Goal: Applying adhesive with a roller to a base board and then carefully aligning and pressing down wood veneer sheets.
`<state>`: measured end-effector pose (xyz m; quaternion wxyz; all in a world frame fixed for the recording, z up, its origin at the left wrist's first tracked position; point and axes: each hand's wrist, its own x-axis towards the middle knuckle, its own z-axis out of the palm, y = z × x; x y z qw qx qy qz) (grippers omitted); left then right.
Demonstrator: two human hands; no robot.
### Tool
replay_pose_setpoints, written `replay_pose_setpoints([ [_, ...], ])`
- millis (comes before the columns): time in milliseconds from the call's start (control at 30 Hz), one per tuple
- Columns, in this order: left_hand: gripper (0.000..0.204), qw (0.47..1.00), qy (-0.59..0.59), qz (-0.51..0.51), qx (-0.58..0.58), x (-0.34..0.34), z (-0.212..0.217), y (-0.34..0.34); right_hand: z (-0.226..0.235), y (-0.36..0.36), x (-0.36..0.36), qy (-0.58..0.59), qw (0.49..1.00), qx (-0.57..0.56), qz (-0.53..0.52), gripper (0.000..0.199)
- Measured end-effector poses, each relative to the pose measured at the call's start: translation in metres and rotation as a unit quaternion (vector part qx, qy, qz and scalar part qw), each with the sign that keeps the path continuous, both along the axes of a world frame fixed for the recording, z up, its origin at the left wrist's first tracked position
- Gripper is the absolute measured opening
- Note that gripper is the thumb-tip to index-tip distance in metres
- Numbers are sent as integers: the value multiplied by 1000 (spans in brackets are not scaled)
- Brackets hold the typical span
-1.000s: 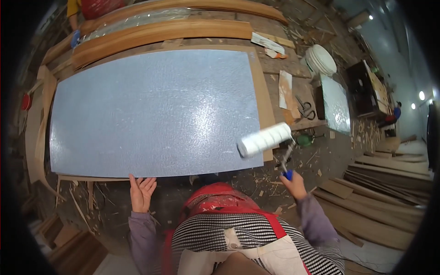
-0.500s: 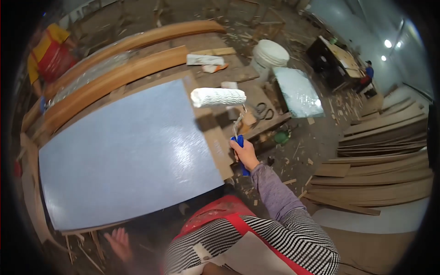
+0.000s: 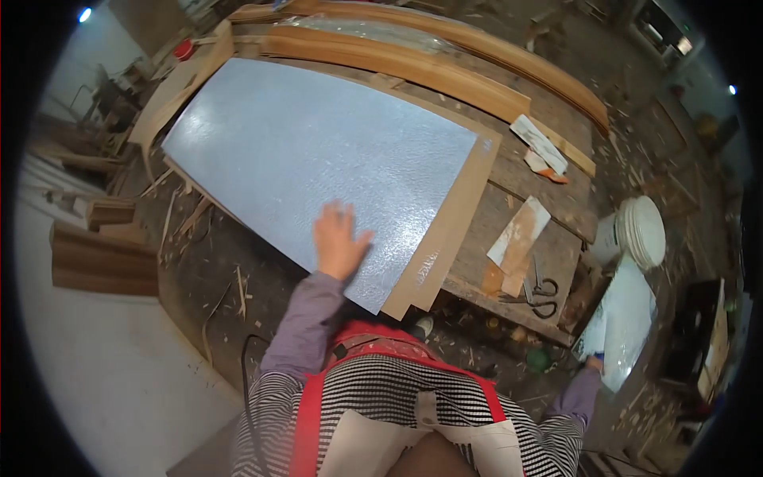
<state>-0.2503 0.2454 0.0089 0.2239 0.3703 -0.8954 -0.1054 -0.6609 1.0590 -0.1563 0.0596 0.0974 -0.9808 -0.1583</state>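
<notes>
My left hand (image 3: 339,242) is over the near edge of a large blue-grey sheet (image 3: 318,151), its fingers spread and holding nothing. Whether the palm touches the sheet I cannot tell. Far to the right, my right hand (image 3: 594,363) is closed on the blue handle of a paint roller, beside a plastic-covered surface (image 3: 624,318). Only a bit of the blue handle shows there; the roller's head cannot be made out against the white plastic. Under the sheet lies a brown board (image 3: 449,238), sticking out along its right side.
Scissors (image 3: 543,298), a white-smeared scraper board (image 3: 520,238) and a glove (image 3: 544,163) lie on the wooden bench (image 3: 497,179). Long curved wood mouldings (image 3: 397,63) run along its far side. A white bucket (image 3: 640,230) stands at the right. Wood scraps litter the floor.
My view has turned, and the sheet appears farther up. My left hand has come up over the sheet. My right hand has carried the roller from the bench edge to the plastic-covered surface.
</notes>
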Motion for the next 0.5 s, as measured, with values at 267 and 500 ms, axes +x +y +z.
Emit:
replay_pose_setpoints([
  [267,75,992,-102,-68,20,-36,-5,63,42,-138,26,1,948,-308,-78,39],
  [500,74,981,-75,-164,75,-44,-2,76,84,-323,44,-71,866,-489,76,37],
])
